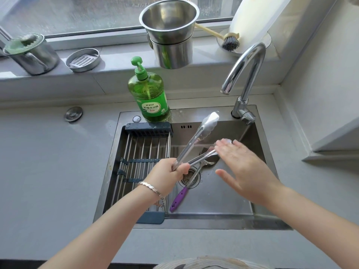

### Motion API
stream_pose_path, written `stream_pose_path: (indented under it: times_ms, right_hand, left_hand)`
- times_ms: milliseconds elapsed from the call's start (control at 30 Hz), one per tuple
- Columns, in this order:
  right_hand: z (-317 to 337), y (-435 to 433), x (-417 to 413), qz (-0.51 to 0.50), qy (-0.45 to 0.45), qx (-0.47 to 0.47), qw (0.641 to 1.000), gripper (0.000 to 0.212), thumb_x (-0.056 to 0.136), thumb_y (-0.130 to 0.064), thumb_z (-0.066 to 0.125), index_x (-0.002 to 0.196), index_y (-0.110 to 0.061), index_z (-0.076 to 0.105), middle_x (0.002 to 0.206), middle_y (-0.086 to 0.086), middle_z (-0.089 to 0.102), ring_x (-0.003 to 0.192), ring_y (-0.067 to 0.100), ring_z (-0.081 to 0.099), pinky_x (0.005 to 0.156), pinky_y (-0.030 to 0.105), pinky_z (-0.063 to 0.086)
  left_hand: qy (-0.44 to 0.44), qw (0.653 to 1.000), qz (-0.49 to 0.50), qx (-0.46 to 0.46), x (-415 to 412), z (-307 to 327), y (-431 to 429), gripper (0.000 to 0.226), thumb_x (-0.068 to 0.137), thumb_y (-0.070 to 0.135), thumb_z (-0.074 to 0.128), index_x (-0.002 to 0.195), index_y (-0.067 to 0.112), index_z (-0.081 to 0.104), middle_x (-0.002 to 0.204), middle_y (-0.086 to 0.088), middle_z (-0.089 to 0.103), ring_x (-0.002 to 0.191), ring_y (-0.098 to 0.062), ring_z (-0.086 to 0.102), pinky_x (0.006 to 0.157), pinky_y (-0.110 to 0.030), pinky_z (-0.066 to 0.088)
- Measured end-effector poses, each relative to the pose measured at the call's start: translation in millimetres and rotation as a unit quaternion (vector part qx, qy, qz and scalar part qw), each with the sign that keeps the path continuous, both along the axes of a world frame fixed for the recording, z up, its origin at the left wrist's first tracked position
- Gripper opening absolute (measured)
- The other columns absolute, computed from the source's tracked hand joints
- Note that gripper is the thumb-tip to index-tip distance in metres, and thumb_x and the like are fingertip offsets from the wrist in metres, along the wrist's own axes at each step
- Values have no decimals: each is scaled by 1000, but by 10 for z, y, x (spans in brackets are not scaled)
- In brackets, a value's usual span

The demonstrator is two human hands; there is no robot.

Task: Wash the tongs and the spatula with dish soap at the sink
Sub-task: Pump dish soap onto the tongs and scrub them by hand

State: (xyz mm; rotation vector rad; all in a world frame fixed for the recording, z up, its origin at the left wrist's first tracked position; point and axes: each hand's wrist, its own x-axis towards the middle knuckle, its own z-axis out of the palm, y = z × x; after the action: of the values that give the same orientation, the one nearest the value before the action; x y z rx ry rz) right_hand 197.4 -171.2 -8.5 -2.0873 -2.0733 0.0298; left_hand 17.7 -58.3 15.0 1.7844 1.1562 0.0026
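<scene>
Centrally set into flat grey countertop (pixel 48 171): rectangular stainless steel sink (pixel 223 208), basin floor wet. Across left half of basin: roll-out drying rack of steel rods with dark blue end bars (pixel 143 146). On windowsill behind sink: two stacked stainless steel pots (pixel 171 53), upper one nested in lower. At rear sink rim, left of chrome gooseneck faucet (pixel 252 78): transparent green pump bottle of dish soap (pixel 150 98), standing upright. Above basin centre: long stainless steel tongs (pixel 195 139), arms spread apart in a V, tips pointing away toward faucet, upper tip whitish. Left hand (pixel 167 175): fingers curled tightly around hinge end of tongs. Right hand (pixel 246 167): flat, fingers straight and close together, thumb splayed out, fingertips against tip of lower tong arm, whitish foam at contact point. Hands well apart, linked only through tongs. On basin floor beneath tongs: steel spatula with purple handle (pixel 179 199), lying free of both hands, blade toward rear, shaft crossing round drain strainer (pixel 192 179), handle toward near edge just beside rack. On left wrist: silver link bracelet (pixel 151 188).
</scene>
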Motion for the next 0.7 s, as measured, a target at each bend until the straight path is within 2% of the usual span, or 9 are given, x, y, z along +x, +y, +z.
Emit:
stream_pose_path:
  times_ms: [100, 167, 233, 333, 433, 500, 600, 700]
  right_hand:
    - [-30, -14, -74, 21, -8, 18, 1000, 70, 99, -48, 18, 120, 4, 60, 121, 15, 64, 114, 25, 61, 109, 33, 26]
    - [0, 25, -4, -44, -8, 32, 999, 75, 99, -48, 15, 116, 8, 61, 114, 18, 67, 107, 28, 65, 104, 35, 29]
    - [54, 57, -7, -69, 12, 27, 997, 76, 99, -51, 13, 121, 7, 57, 122, 20, 62, 115, 31, 59, 106, 35, 26]
    - [53, 73, -303, 42, 29, 8, 999, 75, 96, -57, 14, 132, -1, 50, 137, 14, 51, 130, 27, 45, 112, 32, 15]
    - [33, 63, -531, 126, 8, -23, 992, 79, 93, -61, 13, 132, -3, 49, 138, 12, 50, 131, 24, 44, 112, 31, 14]
    - [0, 100, -443, 120, 22, -26, 992, 80, 93, -61, 13, 132, -2, 50, 138, 13, 51, 130, 25, 44, 111, 31, 18]
    - [5, 124, -301, 60, 48, -31, 997, 81, 95, -61, 11, 129, -1, 53, 134, 14, 54, 128, 28, 48, 109, 31, 19]
    - [-18, 71, -417, 150, 25, -14, 988, 75, 95, -57, 15, 127, -1, 54, 132, 13, 56, 125, 24, 51, 111, 32, 25]
  left_hand:
    - [-3, 1000, 12, -24, 7, 11, -21, 33, 92, 28, 52, 85, -3, 61, 57, 4, 45, 50, -9, 39, 57, -24, 38]
    - [-2, 998, 17, -53, -1, 22, -26, 28, 91, 28, 54, 74, 6, 56, 56, 4, 44, 48, -9, 38, 54, -21, 39]
    - [2, 997, 12, -79, -3, 39, -26, 22, 86, 27, 61, 73, 10, 54, 54, 4, 41, 45, -9, 38, 49, -20, 40]
    - [4, 995, -21, -94, 26, 80, -52, 12, 79, 10, 67, 75, 11, 55, 54, 3, 43, 43, -7, 39, 45, -17, 39]
    - [-6, 994, -59, -90, 46, 101, -65, 9, 78, -1, 61, 77, 6, 55, 55, 0, 43, 42, -5, 38, 46, -17, 36]
    - [1, 993, -53, -104, 17, 101, -47, 11, 79, -1, 60, 76, 8, 55, 54, 2, 43, 41, -4, 39, 45, -16, 39]
    - [6, 990, -30, -138, -29, 95, -23, 18, 80, 1, 63, 76, 15, 53, 54, 5, 43, 43, -4, 42, 45, -12, 43]
    - [5, 989, -50, -136, -11, 71, -40, 10, 82, 6, 62, 78, 12, 56, 54, 4, 46, 39, 0, 44, 43, -12, 43]
